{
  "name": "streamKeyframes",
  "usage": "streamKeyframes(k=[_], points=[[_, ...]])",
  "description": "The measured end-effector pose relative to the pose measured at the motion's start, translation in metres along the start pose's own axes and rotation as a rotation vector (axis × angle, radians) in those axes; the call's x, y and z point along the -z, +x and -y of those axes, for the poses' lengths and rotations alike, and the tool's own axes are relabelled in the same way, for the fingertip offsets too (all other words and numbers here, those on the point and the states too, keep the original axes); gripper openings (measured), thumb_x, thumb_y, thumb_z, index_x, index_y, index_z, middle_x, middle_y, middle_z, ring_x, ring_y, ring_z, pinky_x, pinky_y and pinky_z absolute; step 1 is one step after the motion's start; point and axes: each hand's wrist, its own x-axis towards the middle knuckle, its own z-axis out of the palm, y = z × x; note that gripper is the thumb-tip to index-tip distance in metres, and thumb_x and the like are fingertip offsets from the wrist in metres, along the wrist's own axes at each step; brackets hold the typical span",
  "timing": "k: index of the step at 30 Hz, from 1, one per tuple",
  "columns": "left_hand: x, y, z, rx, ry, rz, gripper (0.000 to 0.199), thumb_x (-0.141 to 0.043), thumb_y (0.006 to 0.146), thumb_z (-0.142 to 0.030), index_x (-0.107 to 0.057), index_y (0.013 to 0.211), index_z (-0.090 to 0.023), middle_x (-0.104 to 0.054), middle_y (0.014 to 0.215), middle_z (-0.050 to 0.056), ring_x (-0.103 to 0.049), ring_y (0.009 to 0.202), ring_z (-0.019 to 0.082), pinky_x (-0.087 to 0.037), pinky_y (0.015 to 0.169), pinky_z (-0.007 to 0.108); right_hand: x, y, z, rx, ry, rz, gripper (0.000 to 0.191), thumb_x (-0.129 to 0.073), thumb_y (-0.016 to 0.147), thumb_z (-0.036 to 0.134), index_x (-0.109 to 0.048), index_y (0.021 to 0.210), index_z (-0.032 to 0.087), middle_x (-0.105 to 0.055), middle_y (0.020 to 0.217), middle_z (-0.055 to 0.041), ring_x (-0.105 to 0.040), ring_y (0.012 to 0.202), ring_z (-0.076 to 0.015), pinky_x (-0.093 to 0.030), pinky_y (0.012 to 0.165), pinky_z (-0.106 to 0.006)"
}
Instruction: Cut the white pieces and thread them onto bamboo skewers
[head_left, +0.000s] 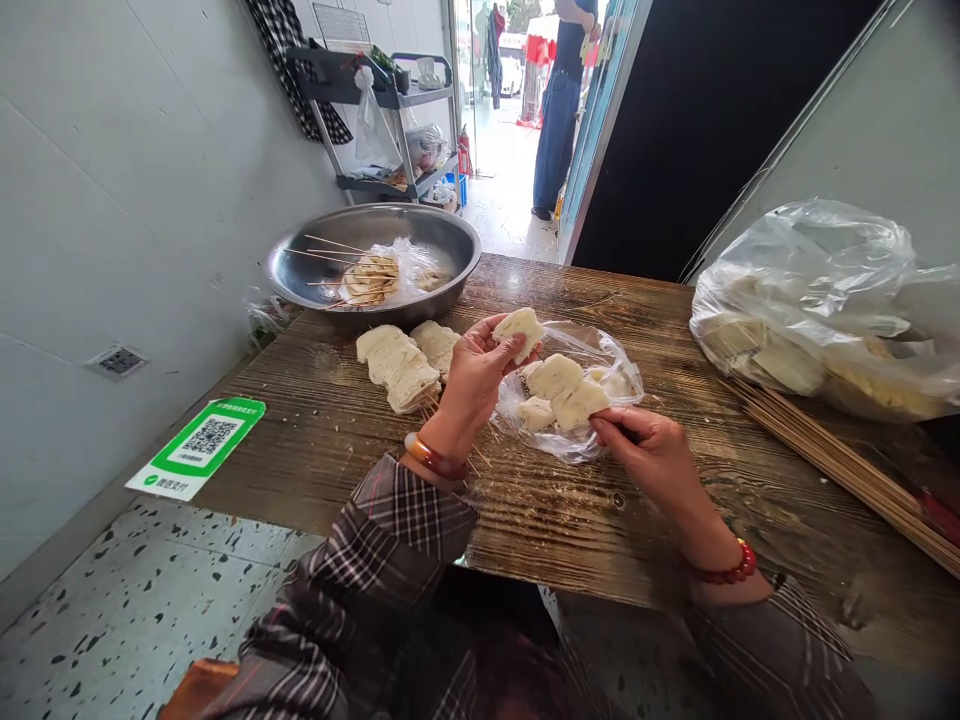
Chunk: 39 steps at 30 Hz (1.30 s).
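Note:
Between the thumb and fingers of my left hand (487,365) is a pale bread slice (519,333), raised above the bag. My right hand (649,445) is closed at the lower right edge of another bread slice (579,402), which overlaps a second slice (553,376). Whether a skewer runs through these slices is hidden. Beneath them lies an open clear plastic bag (626,365) with more slices in it. Left of my left hand, skewered bread slices (397,365) rest on the wooden table (555,530), their stick ends partly covered by my wrist.
A metal basin (457,245) at the back left holds skewered slices (371,278) and plastic. At right sit a large filled plastic bag (810,310) and a bundle of bamboo skewers (840,465). A QR-code card (210,440) lies on the left edge. Beyond are a shelf cart (397,95) and a standing person (559,120).

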Motion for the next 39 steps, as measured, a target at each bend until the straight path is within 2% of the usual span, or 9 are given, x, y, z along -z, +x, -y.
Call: streamKeyframes(k=[5, 11, 19, 23, 26, 30, 35, 39], points=[[-0.002, -0.001, 0.005, 0.028, -0.012, -0.009, 0.049, -0.092, 0.062, -0.029, -0.066, 0.101, -0.014, -0.074, 0.090, 0.003, -0.072, 0.077, 0.016, -0.059, 0.080, 0.034, -0.003, -0.002, 0.001, 0.000, -0.006, -0.013, 0.014, -0.069, 0.085, 0.032, -0.080, 0.082, 0.023, -0.079, 0.082, -0.0038, -0.071, 0.072, -0.0199, -0.055, 0.069, -0.032], [-0.004, -0.002, 0.010, 0.027, -0.035, -0.015, 0.047, -0.093, 0.060, -0.028, -0.066, 0.097, -0.015, -0.072, 0.094, 0.001, -0.070, 0.082, 0.014, -0.059, 0.087, 0.036, -0.004, -0.004, 0.002, -0.019, -0.023, -0.033, 0.015, -0.069, 0.085, 0.033, -0.079, 0.082, 0.023, -0.078, 0.077, -0.0030, -0.070, 0.069, -0.0194, -0.054, 0.068, -0.032], [-0.008, -0.004, 0.015, 0.074, -0.023, -0.052, 0.048, -0.092, 0.058, -0.026, -0.067, 0.098, -0.016, -0.071, 0.088, 0.000, -0.065, 0.076, 0.012, -0.051, 0.072, 0.025, -0.008, -0.005, 0.002, -0.010, -0.048, -0.065, 0.016, -0.068, 0.085, 0.033, -0.079, 0.080, 0.023, -0.076, 0.074, -0.0029, -0.067, 0.065, -0.0188, -0.054, 0.068, -0.033], [-0.010, -0.006, 0.017, 0.058, -0.016, -0.069, 0.047, -0.091, 0.058, -0.024, -0.067, 0.097, -0.016, -0.070, 0.087, 0.000, -0.063, 0.077, 0.011, -0.049, 0.073, 0.023, -0.010, -0.004, 0.002, -0.004, -0.069, -0.094, 0.015, -0.068, 0.085, 0.033, -0.078, 0.080, 0.022, -0.075, 0.072, -0.0025, -0.066, 0.065, -0.0183, -0.054, 0.069, -0.032], [-0.011, -0.008, 0.015, 0.060, -0.016, -0.058, 0.045, -0.090, 0.059, -0.025, -0.067, 0.097, -0.016, -0.071, 0.088, 0.000, -0.063, 0.077, 0.011, -0.048, 0.073, 0.024, -0.012, -0.004, 0.003, -0.006, -0.059, -0.063, 0.017, -0.067, 0.086, 0.033, -0.077, 0.079, 0.022, -0.073, 0.069, -0.0018, -0.064, 0.063, -0.0174, -0.052, 0.065, -0.031], [-0.009, -0.008, 0.006, 0.084, -0.067, -0.016, 0.051, -0.091, 0.060, -0.033, -0.067, 0.103, -0.018, -0.072, 0.089, 0.001, -0.064, 0.075, 0.012, -0.047, 0.068, 0.024, -0.012, -0.005, 0.005, 0.004, -0.056, -0.030, 0.020, -0.065, 0.088, 0.034, -0.076, 0.076, 0.022, -0.070, 0.066, -0.0006, -0.060, 0.058, -0.0159, -0.049, 0.058, -0.028], [-0.007, -0.008, -0.003, 0.113, -0.143, -0.029, 0.058, -0.085, 0.068, -0.057, -0.065, 0.107, -0.019, -0.071, 0.089, 0.001, -0.064, 0.071, 0.012, -0.049, 0.066, 0.024, -0.010, -0.006, 0.007, 0.024, -0.076, -0.041, 0.020, -0.065, 0.089, 0.034, -0.075, 0.075, 0.022, -0.068, 0.066, -0.0002, -0.057, 0.056, -0.0145, -0.046, 0.055, -0.027], [-0.009, -0.011, -0.006, 0.097, -0.195, 0.022, 0.059, -0.084, 0.069, -0.057, -0.067, 0.108, -0.017, -0.071, 0.090, 0.002, -0.064, 0.077, 0.012, -0.051, 0.071, 0.025, -0.011, -0.006, 0.006, 0.037, -0.089, -0.036, 0.021, -0.066, 0.088, 0.033, -0.074, 0.073, 0.021, -0.067, 0.064, 0.0003, -0.056, 0.057, -0.0135, -0.046, 0.059, -0.026]])
